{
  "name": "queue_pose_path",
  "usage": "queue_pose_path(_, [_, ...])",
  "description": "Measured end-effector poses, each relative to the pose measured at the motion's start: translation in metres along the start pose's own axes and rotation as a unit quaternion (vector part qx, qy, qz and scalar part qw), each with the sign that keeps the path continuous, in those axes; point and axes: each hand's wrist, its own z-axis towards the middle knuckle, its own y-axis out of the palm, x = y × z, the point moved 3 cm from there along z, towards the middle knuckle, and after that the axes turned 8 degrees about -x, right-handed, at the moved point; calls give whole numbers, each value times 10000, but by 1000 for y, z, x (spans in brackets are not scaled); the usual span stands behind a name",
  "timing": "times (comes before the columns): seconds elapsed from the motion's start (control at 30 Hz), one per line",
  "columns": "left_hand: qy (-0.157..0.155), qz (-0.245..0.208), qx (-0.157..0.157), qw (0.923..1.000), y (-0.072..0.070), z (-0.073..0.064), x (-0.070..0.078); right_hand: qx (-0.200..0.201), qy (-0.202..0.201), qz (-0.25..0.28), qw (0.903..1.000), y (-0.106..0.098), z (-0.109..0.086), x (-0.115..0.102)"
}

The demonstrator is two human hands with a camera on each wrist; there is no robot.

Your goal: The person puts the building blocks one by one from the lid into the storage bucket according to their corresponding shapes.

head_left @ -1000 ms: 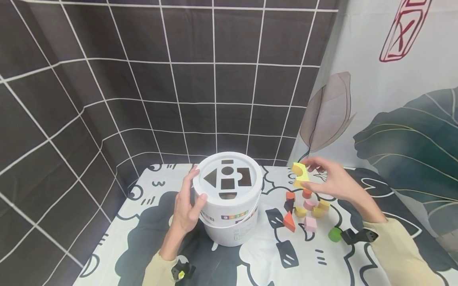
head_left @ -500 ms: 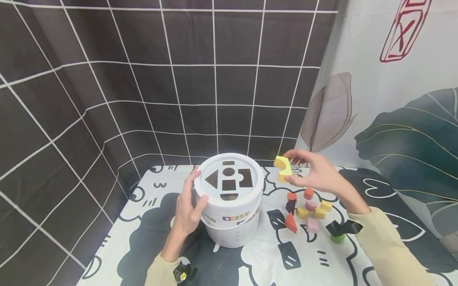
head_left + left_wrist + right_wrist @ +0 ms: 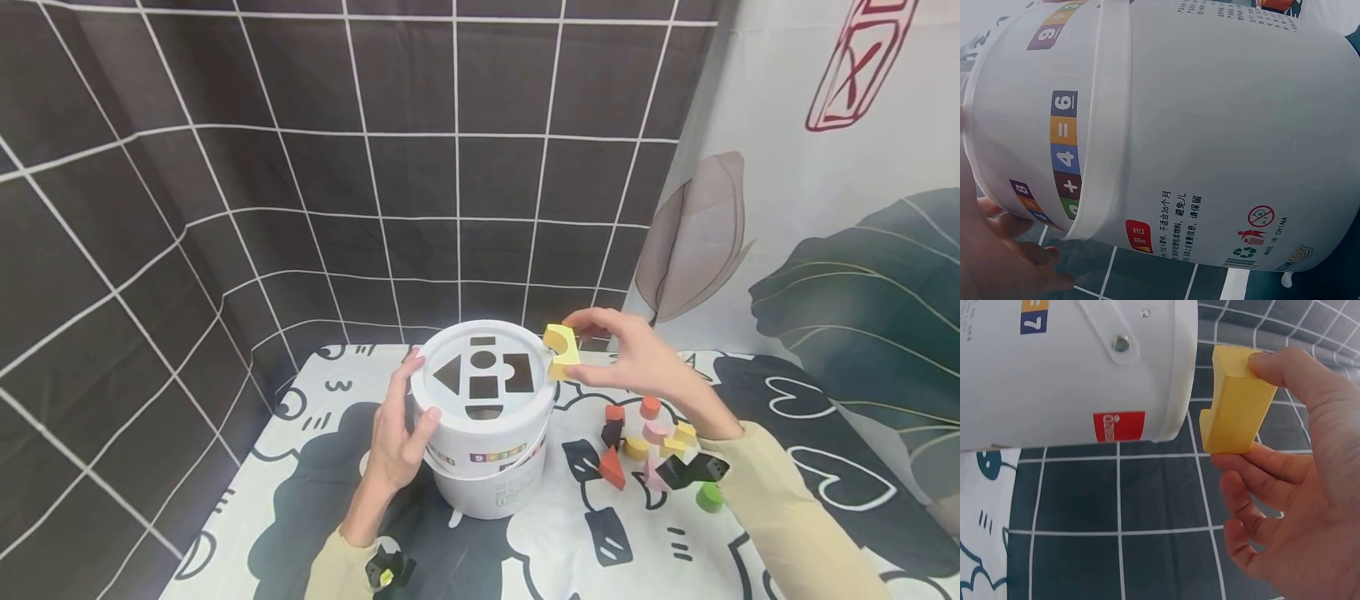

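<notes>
A white shape-sorter bucket (image 3: 480, 467) stands upright, its lid (image 3: 446, 406) cut with several differently shaped holes. My left hand (image 3: 393, 433) holds it at the upper left side, thumb toward the front and fingers spread round the lid's edge; the left wrist view shows some of those fingers (image 3: 1025, 250) beside the bucket wall. With thumb and fingers my right hand (image 3: 633, 350) pinches a yellow arch block (image 3: 567, 367) by its ends. That block is at the lid's right rim, its curved notch facing the holes. In the right wrist view the yellow block (image 3: 1238, 406) sits just beyond the rim.
Right of the bucket lie loose blocks on the patterned cloth (image 3: 555, 550): a red triangle (image 3: 611, 468), a pink block (image 3: 654, 477), a yellow one (image 3: 637, 448), a green cylinder (image 3: 709, 497) and several more. A dark gridded curtain (image 3: 405, 175) hangs behind.
My right hand has carried the yellow arch block leftward from above the loose blocks to the bucket's right rim. The left hand keeps its hold on the bucket.
</notes>
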Motion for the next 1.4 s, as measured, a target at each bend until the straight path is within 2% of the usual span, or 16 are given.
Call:
queue_pose_path(0.23, [-29,45,-44,10000,0,-1,-1,-6,-201,155,9997,9,11,-6])
queue_pose_path(0.67, [13,38,-20,10000,1,-2,-1,-97,-225,181,9995,26,24,-9])
queue_pose_path(0.97, [-9,60,-21,10000,1,0,0,-159,-8,78,9998,35,28,-10])
queue_pose_path(1.4, [-61,48,-42,10000,1,-1,-1,-264,48,-72,9996,39,29,-14])
